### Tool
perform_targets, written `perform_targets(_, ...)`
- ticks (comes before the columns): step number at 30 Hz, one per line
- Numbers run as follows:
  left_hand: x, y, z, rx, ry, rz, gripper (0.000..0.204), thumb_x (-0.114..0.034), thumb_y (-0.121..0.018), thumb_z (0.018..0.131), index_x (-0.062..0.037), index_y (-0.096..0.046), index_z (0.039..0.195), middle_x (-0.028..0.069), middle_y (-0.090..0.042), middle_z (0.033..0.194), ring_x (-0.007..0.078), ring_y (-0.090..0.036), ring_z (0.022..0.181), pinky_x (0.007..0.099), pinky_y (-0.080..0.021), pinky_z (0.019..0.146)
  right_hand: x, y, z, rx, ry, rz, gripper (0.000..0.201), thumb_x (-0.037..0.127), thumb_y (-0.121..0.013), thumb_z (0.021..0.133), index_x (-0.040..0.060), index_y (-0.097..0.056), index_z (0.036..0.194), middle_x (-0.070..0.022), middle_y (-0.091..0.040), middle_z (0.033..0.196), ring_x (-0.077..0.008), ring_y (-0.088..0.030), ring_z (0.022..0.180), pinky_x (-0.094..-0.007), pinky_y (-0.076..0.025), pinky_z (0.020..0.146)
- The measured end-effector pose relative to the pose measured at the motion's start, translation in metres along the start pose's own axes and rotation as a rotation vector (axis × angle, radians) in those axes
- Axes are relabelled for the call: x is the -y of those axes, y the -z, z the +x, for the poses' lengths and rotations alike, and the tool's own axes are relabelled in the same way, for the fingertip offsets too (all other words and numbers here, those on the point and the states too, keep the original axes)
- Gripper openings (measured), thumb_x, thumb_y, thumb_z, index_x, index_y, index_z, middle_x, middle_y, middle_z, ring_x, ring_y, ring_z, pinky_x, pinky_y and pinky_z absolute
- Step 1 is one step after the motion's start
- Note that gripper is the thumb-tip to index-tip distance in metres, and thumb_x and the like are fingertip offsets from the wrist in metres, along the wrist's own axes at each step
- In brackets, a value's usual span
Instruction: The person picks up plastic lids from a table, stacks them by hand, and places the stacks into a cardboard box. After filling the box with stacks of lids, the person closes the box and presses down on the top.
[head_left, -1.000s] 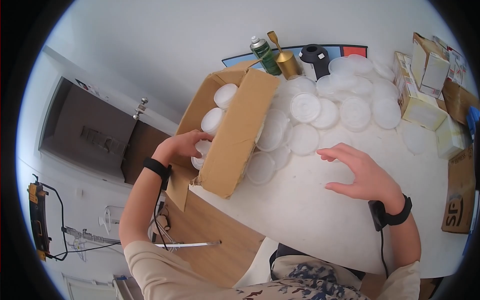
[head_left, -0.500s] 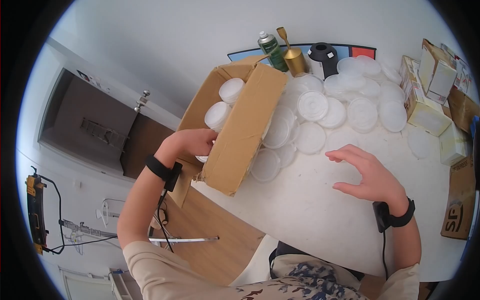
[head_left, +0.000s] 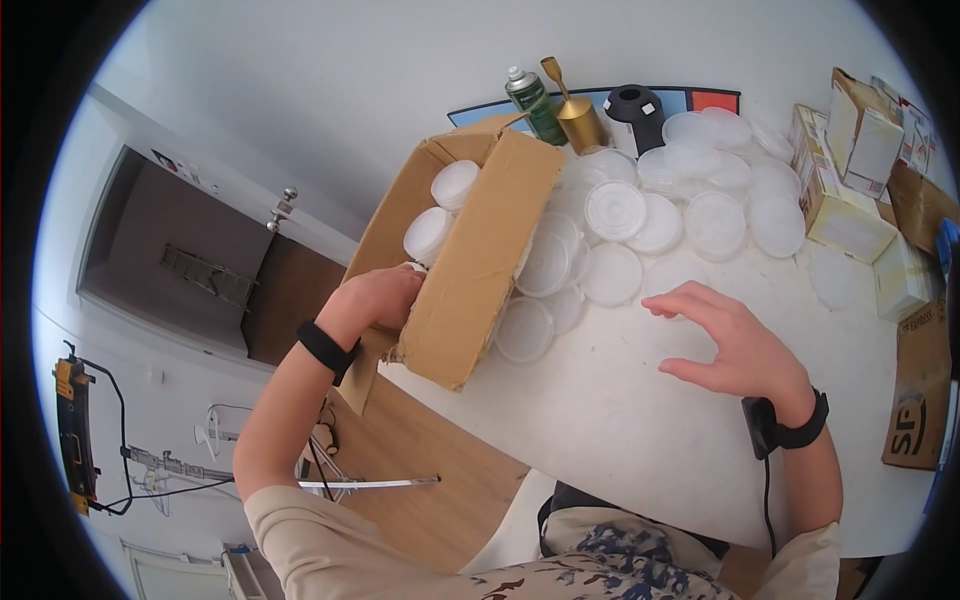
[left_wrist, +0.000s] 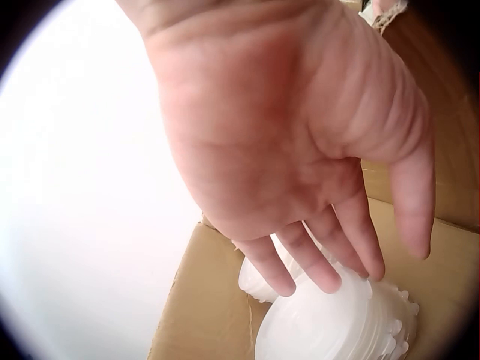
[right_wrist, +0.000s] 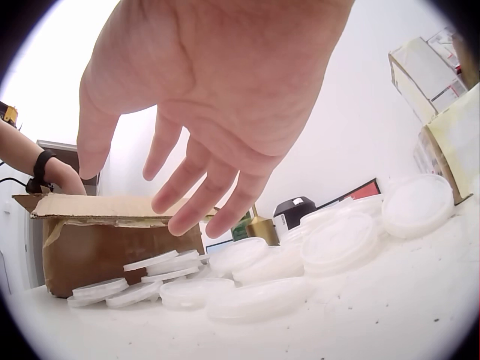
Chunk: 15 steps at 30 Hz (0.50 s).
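Note:
My left hand (head_left: 378,300) reaches into the near end of an open cardboard box (head_left: 485,265) at the table's left edge. In the left wrist view its fingers (left_wrist: 319,266) extend loosely, with the thumb apart, close over stacked white round plastic lids (left_wrist: 322,330). More lid stacks (head_left: 428,235) stand farther back inside the box. In the head view the box wall hides the left fingertips. My right hand (head_left: 735,345) hovers above the white table with fingers spread and bent slightly, holding nothing. Many loose translucent lids (right_wrist: 259,300) lie beyond it.
Behind the lids stand a green spray can (head_left: 535,105), a gold candle holder (head_left: 580,120) and a black-and-white device (head_left: 635,115). Small cartons (head_left: 850,210) and a brown box (head_left: 915,390) line the right side. A wooden floor (head_left: 440,450) shows left of the table.
My left hand has sunk deeper into the box, and the lids seen beside its fingers earlier are now hidden behind it. The right hand stays nearly still; the head view shifts slightly.

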<state>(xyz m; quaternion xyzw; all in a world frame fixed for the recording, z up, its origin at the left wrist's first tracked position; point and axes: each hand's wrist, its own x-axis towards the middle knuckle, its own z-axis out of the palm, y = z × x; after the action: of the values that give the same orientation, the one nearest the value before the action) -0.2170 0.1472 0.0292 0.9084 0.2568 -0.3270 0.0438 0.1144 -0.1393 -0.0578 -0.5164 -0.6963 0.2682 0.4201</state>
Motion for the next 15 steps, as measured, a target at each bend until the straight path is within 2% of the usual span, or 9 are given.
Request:
perform_targets(1,-0.003,0.003,0.000,0.000,0.001,0.000,0.046,-0.024,-0.073,0.077,-0.0104,-0.064,0.120,0.0120,-0.066,0.117,0.0345,-0.054,0.115,0.0396,-0.042,0.102,0.000,0.000,0.000,0.001,0.001,0.002,0.055,0.014,-0.075,0.075,0.0084,-0.057,0.127,-0.0115,-0.060,0.110,-0.0282,-0.060,0.102,-0.0365,-0.049,0.089)
perform_targets(3,-0.010,0.010,-0.001,0.137,0.134,-0.028,0.038,-0.026,-0.069,0.082,-0.0131,-0.067,0.118,0.0101,-0.068,0.110,0.0295,-0.057,0.113,0.0390,-0.049,0.093,0.001,0.000,0.000,0.004,0.006,-0.003,0.055,0.014,-0.075,0.075,0.0083,-0.057,0.127,-0.0115,-0.060,0.110,-0.0281,-0.060,0.102,-0.0365,-0.049,0.089)
perform_targets(4,-0.009,0.007,-0.001,0.135,0.134,-0.027,0.038,-0.026,-0.069,0.082,-0.0131,-0.067,0.118,0.0101,-0.068,0.110,0.0295,-0.057,0.113,0.0390,-0.049,0.093,0.002,0.000,0.000,0.007,0.008,-0.010,0.055,0.015,-0.075,0.076,0.0083,-0.057,0.127,-0.0116,-0.060,0.111,-0.0280,-0.060,0.102,-0.0364,-0.049,0.089)
perform_targets(6,-0.006,0.000,-0.003,0.048,0.141,0.075,0.033,-0.025,-0.067,0.083,-0.0121,-0.068,0.114,0.0135,-0.068,0.108,0.0295,-0.062,0.105,0.0389,-0.051,0.089,0.002,0.000,-0.001,0.017,0.001,-0.019,0.055,0.016,-0.074,0.076,0.0081,-0.057,0.127,-0.0119,-0.060,0.111,-0.0285,-0.060,0.102,-0.0363,-0.049,0.089)
perform_targets(9,-0.002,-0.004,-0.006,0.007,0.147,0.012,0.032,-0.022,-0.065,0.083,-0.0122,-0.069,0.113,0.0142,-0.068,0.109,0.0306,-0.065,0.096,0.0388,-0.052,0.086,0.001,0.000,-0.002,0.055,-0.023,-0.052,0.055,0.017,-0.074,0.077,0.0076,-0.057,0.128,-0.0124,-0.060,0.111,-0.0295,-0.059,0.101,-0.0361,-0.048,0.089)
perform_targets(13,-0.031,0.024,-0.030,-0.120,0.182,-0.062,0.033,-0.012,-0.067,0.077,-0.0070,-0.067,0.109,0.0130,-0.069,0.102,0.0333,-0.063,0.087,0.0380,-0.052,0.079,0.003,0.001,-0.002,0.122,-0.084,-0.090,0.056,0.016,-0.075,0.075,0.0046,-0.057,0.127,-0.0125,-0.060,0.112,-0.0274,-0.059,0.104,-0.0351,-0.047,0.091)
perform_targets(15,-0.051,0.022,-0.048,-0.638,0.136,0.186,0.030,-0.006,-0.065,0.075,-0.0078,-0.067,0.105,0.0115,-0.068,0.098,0.0310,-0.063,0.083,0.0381,-0.051,0.073,0.003,0.003,-0.001,0.125,-0.082,-0.108,0.056,0.015,-0.075,0.075,0.0046,-0.057,0.127,-0.0125,-0.060,0.113,-0.0275,-0.059,0.105,-0.0351,-0.047,0.092)
